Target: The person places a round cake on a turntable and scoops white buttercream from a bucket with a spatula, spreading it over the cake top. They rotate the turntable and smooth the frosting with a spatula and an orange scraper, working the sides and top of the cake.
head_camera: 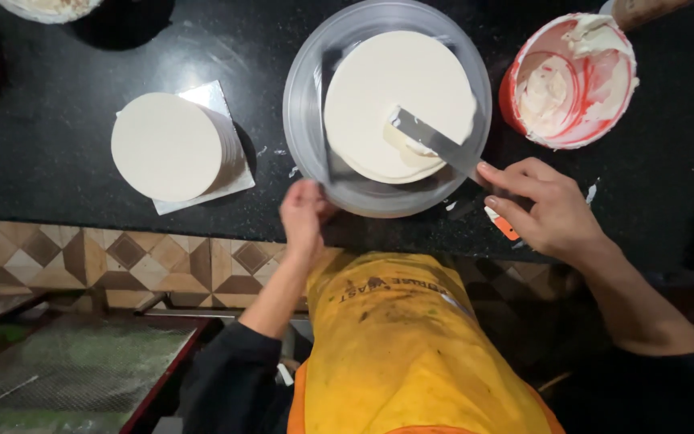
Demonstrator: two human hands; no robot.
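Yellow apron (411, 345) below both hands. Left hand (305, 215) grips the turntable (303, 120) rim; right hand (544, 210) grasps a spatula (435, 143) laid on the white cake (387, 88) ahead. Cream tub (572, 80) sits beyond the right hand.

A black speckled stone bench (58, 145) carries it all. Centre, a round grey turntable (303, 120) sits on it; left of that, a square silver board (210, 96) under a stack of white discs. Far right, a red tub smeared with white cream (572, 80). White flecks (592, 193) dot the surface.
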